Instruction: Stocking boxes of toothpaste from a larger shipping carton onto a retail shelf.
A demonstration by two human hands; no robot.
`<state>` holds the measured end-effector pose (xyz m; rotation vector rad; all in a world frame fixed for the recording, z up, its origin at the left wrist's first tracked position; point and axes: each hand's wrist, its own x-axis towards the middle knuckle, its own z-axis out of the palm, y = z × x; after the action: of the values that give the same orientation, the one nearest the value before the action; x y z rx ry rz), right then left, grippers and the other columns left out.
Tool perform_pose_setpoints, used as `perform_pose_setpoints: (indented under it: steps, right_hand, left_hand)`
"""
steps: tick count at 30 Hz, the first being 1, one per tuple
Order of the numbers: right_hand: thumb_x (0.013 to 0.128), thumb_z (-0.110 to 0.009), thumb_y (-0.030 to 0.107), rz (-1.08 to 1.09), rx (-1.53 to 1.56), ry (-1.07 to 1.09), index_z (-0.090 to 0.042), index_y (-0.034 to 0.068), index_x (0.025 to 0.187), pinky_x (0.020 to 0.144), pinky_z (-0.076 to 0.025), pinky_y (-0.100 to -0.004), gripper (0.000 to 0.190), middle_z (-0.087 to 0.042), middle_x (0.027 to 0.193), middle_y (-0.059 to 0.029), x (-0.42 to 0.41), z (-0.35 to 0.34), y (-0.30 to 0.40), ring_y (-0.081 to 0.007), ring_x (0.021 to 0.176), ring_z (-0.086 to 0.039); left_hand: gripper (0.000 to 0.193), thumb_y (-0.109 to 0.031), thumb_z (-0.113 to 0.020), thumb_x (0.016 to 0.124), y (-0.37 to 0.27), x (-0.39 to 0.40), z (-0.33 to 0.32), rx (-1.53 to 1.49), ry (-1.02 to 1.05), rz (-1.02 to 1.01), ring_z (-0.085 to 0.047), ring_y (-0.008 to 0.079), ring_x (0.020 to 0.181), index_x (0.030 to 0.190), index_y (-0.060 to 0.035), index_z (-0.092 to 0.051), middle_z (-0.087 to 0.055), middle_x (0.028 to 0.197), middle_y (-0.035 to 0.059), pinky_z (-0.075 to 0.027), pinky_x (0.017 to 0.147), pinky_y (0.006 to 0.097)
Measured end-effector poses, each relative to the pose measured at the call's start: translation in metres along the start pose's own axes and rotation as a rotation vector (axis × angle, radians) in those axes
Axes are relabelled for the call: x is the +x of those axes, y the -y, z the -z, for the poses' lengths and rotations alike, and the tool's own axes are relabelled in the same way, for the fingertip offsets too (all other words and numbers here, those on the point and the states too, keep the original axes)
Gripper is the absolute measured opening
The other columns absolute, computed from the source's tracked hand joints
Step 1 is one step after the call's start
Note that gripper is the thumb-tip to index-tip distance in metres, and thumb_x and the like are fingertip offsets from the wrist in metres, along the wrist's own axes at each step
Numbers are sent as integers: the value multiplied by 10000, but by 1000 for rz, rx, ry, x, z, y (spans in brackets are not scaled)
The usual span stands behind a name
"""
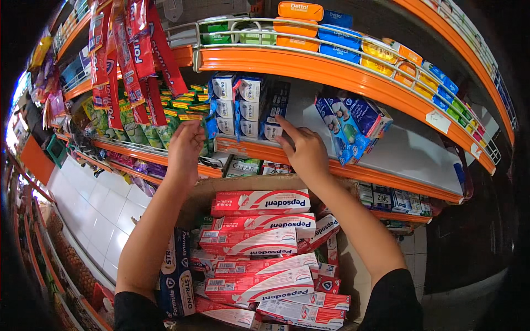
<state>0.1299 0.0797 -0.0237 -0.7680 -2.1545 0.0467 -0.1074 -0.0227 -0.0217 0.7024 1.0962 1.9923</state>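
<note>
On the middle shelf stand stacks of Formula Strong toothpaste boxes (249, 108), their white ends facing me. My right hand (305, 149) reaches to the rightmost, lower stack of dark blue boxes (278, 101). Its index finger and thumb are apart, and the index fingertip is at a box; contact is hard to judge. My left hand (186, 145) is raised left of the stacks, before green sachets (153, 130). Its fingers are curled, and their inner side is partly hidden. Below my arms, a cardboard carton (352, 265) holds several red-and-white Pepsodent boxes (258, 285) and blue Formula boxes (176, 275).
Blue multipacks (350, 124) stand farther right on the shelf. Above, a wire rail (256, 29) fronts Dettol soap packs (339, 37). Red Formula packs (140, 53) hang at the upper left. Shampoo sachets (244, 166) line the lower shelf. White floor tiles (97, 207) show at left.
</note>
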Motion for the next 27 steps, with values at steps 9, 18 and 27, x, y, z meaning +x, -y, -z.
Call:
perform_pose_setpoints:
  steps: [9,18,27]
  right_hand:
    - [821,-609,252,53,-76,17,-448,185,1307,763,-461,-408,517,-627,819,-157,-4,2,0,-318,775,-600]
    - [824,-566,173,128,-65,58,-389,140,1337,773,-454,-390,544,-628,845,-119,-7,2,-4,-279,817,-592]
    - [814,-578,170,134,-75,92,-327,114,1374,806,-436,-409,616,-617,933,-132,-9,4,-3,-282,889,-572]
  left_hand:
    - [499,-375,-479,900,7,14,-4,347,25,-101,-334,181,1270,1292,-67,-454,-441,1331,85,-181,1058,321]
    - [604,-467,-433,917,13,22,-4,366,154,1,-394,175,1233,1360,-64,-355,-452,1322,67,-222,1057,325]
    - [681,-520,-439,896,17,22,-3,310,178,71,-374,197,1249,1372,-45,-332,-418,1343,100,-204,1071,341]
